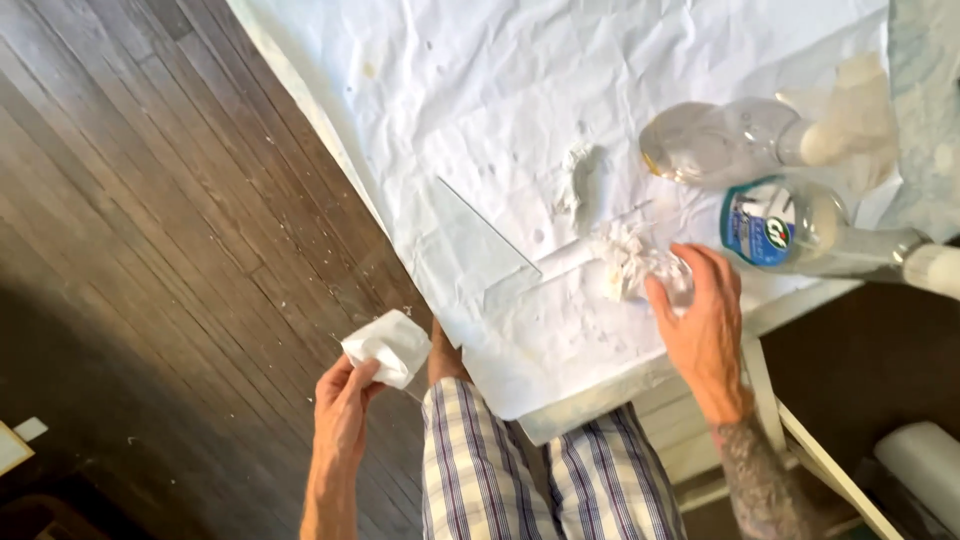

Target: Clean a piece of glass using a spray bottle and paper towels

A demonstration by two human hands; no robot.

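The person's right hand (703, 325) rests on a crumpled white paper wad (630, 262) that lies on the white sheet (480, 110) covering the table. The fingers curl over the wad's right side and press on it, so the hand is half closed around it. A flat piece of clear glass (480, 250) with a pointed corner lies on the sheet just to the left of the wad. A smear of white paste (583, 175) sits on the sheet above the wad. The left hand (343, 405) is off the table, out over the dark wooden floor (150, 220). It pinches a folded white paper towel (388, 345) between the thumb and fingers, held tight. Two clear plastic spray bottles lie on their sides near the right hand. The upper bottle (715, 140) is plain, and the lower bottle (790, 228) has a blue label and lies just beside the right hand's fingertips. The person's legs in checked shorts (545, 470) show below the table edge. A white roll (925, 460) lies at the far lower right.
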